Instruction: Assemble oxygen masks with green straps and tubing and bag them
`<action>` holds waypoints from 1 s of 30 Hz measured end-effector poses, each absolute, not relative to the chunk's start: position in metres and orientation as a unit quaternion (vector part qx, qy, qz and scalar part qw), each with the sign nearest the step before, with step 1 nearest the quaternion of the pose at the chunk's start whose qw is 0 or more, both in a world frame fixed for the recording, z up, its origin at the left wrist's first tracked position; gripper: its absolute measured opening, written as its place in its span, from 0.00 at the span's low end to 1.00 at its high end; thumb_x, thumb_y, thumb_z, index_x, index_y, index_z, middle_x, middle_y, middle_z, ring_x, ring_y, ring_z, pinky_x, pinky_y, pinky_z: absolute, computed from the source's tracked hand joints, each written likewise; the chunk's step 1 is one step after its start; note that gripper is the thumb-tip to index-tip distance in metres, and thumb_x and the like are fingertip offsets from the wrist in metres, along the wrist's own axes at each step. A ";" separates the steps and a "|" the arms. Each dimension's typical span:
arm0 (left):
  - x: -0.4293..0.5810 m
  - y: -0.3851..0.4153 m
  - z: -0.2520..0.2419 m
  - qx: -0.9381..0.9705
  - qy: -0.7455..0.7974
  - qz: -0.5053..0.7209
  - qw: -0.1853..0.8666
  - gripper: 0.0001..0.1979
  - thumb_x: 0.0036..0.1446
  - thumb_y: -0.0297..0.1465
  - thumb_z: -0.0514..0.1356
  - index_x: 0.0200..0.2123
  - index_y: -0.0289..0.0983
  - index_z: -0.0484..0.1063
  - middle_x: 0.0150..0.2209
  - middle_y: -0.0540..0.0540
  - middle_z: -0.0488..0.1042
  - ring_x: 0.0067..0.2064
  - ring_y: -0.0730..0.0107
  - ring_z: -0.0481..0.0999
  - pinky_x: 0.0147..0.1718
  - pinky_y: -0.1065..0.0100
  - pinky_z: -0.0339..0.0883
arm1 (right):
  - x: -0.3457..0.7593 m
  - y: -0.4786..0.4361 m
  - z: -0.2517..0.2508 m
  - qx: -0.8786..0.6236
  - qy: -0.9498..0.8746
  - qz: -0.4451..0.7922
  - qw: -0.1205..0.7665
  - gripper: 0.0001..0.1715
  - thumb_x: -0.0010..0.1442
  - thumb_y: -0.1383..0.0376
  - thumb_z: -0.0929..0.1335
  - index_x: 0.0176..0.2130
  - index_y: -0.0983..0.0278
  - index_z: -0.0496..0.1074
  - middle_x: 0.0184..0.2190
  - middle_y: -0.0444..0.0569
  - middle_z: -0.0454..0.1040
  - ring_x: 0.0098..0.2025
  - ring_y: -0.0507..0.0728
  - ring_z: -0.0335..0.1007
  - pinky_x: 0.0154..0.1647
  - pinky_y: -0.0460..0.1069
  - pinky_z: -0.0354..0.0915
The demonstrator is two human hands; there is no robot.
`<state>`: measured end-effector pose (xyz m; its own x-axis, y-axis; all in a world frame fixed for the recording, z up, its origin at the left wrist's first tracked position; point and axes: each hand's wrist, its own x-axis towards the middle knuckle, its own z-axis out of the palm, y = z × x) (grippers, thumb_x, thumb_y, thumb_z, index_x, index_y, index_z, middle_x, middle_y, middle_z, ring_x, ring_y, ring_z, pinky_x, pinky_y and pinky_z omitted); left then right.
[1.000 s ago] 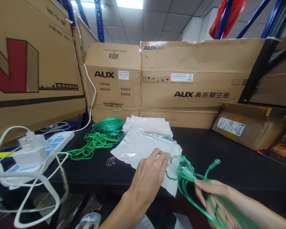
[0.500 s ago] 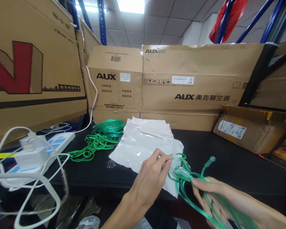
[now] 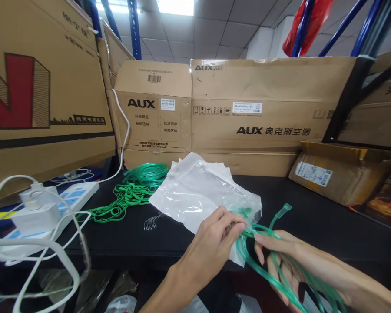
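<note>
Left grip: fingers of the left hand (image 3: pixel 215 239) pinched together on the near right edge of the clear bag (image 3: pixel 198 184).
Right grip: right hand (image 3: pixel 280 256) closed around green tubing (image 3: pixel 259 266), thumb and forefinger just beside the bag's edge.
Counter: black counter (image 3: pixel 117 239), carrying the goods listed below.
Wide box: cardboard box (image 3: pixel 273 87) marked AUX, upright along the back.
Left box: large carton (image 3: pixel 78 87) with a red printed mark, at the left side.
Narrower box: AUX carton (image 3: pixel 153 126), upright beside the wide box.
Small box: worn brown box (image 3: pixel 313 171) with a white label, at right.
Bag: clear bag lying over white bags (image 3: pixel 223 169), near side partly lifted; a green part shows inside, details blurred.
Tubing: looped through the right hand, upper end at the bag's near right edge; one free connector (image 3: pixel 283 211) points up and to the right.
Power strip: white strip (image 3: pixel 80 191) with plugs fitted, at left.
Green cords: tangled heap (image 3: pixel 127 201), left of the bag.
Coil: green coil (image 3: pixel 146 174), just behind the cords.
Wires: thin pieces (image 3: pixel 152 222), near the bag's left edge.
</note>
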<state>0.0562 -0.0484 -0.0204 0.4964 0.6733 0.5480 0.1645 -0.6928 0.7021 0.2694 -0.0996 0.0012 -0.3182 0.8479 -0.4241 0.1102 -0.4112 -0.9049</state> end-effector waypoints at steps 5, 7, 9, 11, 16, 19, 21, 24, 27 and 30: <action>0.057 -0.047 -0.022 0.812 0.272 0.424 0.294 0.12 0.69 0.35 0.57 0.50 0.44 0.78 0.39 0.49 0.70 0.38 0.73 0.72 0.40 0.72 0.66 | 0.273 -0.106 -0.002 -0.531 -0.472 0.648 0.274 0.25 0.65 0.45 0.66 0.38 0.65 0.70 0.19 0.48 0.77 0.18 0.55 0.76 0.16 0.42 0.63; 0.056 -0.048 -0.019 0.814 0.280 0.422 0.285 0.14 0.70 0.35 0.55 0.54 0.45 0.77 0.38 0.49 0.69 0.36 0.73 0.70 0.39 0.71 0.66 | 0.277 -0.107 0.002 -0.538 -0.478 0.643 0.263 0.25 0.67 0.46 0.65 0.39 0.66 0.70 0.19 0.48 0.77 0.18 0.56 0.77 0.17 0.42 0.64; 0.056 -0.050 -0.016 0.811 0.283 0.419 0.295 0.15 0.71 0.35 0.55 0.55 0.47 0.78 0.37 0.49 0.69 0.35 0.73 0.69 0.38 0.71 0.65 | 0.281 -0.107 0.006 -0.549 -0.477 0.638 0.254 0.25 0.67 0.46 0.65 0.41 0.66 0.70 0.19 0.48 0.78 0.18 0.56 0.77 0.17 0.42 0.65; 0.057 -0.053 -0.013 0.799 0.282 0.423 0.321 0.14 0.70 0.35 0.56 0.52 0.47 0.80 0.36 0.49 0.70 0.35 0.73 0.69 0.37 0.71 0.65 | 0.284 -0.106 0.009 -0.554 -0.472 0.635 0.258 0.26 0.67 0.45 0.65 0.44 0.66 0.70 0.20 0.48 0.78 0.19 0.57 0.78 0.17 0.43 0.65; 0.066 -0.058 -0.016 0.762 0.237 0.429 0.424 0.13 0.69 0.34 0.57 0.48 0.47 0.82 0.39 0.48 0.75 0.39 0.70 0.74 0.39 0.69 0.68 | 0.278 -0.103 0.001 -0.548 -0.461 0.637 0.285 0.27 0.66 0.46 0.66 0.48 0.67 0.68 0.21 0.50 0.79 0.17 0.56 0.76 0.16 0.42 0.65; 0.074 -0.063 -0.021 0.764 0.234 0.425 0.425 0.12 0.68 0.33 0.58 0.47 0.47 0.82 0.40 0.47 0.76 0.41 0.68 0.75 0.40 0.68 0.69 | 0.270 -0.101 -0.011 -0.552 -0.451 0.638 0.291 0.28 0.65 0.45 0.67 0.50 0.66 0.68 0.21 0.48 0.78 0.15 0.53 0.74 0.13 0.39 0.61; 0.079 -0.067 -0.024 0.771 0.239 0.427 0.407 0.12 0.67 0.32 0.59 0.46 0.47 0.83 0.38 0.47 0.76 0.40 0.68 0.75 0.39 0.69 0.69 | 0.265 -0.100 -0.020 -0.542 -0.442 0.643 0.311 0.26 0.65 0.48 0.68 0.50 0.66 0.69 0.20 0.46 0.77 0.15 0.53 0.73 0.12 0.39 0.61; 0.082 -0.070 -0.026 0.774 0.228 0.445 0.389 0.12 0.66 0.30 0.60 0.46 0.47 0.83 0.37 0.47 0.75 0.38 0.69 0.75 0.38 0.69 0.69 | 0.258 -0.095 -0.033 -0.540 -0.409 0.657 0.332 0.24 0.67 0.50 0.65 0.48 0.67 0.71 0.17 0.45 0.74 0.15 0.55 0.73 0.12 0.41 0.64; 0.082 -0.071 -0.026 0.774 0.226 0.453 0.380 0.13 0.65 0.29 0.60 0.47 0.46 0.83 0.37 0.46 0.75 0.38 0.69 0.75 0.38 0.69 0.69 | 0.256 -0.091 -0.045 -0.540 -0.363 0.682 0.334 0.25 0.68 0.50 0.62 0.48 0.68 0.72 0.16 0.46 0.72 0.15 0.56 0.73 0.11 0.43 0.64; 0.083 -0.071 -0.027 0.781 0.197 0.455 0.381 0.13 0.64 0.27 0.60 0.46 0.44 0.84 0.36 0.46 0.76 0.38 0.69 0.76 0.38 0.70 0.71 | 0.258 -0.088 -0.052 -0.504 -0.337 0.699 0.380 0.23 0.65 0.51 0.68 0.47 0.68 0.73 0.18 0.43 0.71 0.15 0.52 0.70 0.13 0.42 0.64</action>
<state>0.0831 -0.0706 -0.0269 0.5085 0.6542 0.5598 -0.0382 -0.6324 0.7737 0.2585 -0.0884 -0.0524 -0.2045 0.8704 -0.4480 -0.1906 -0.4843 -0.8539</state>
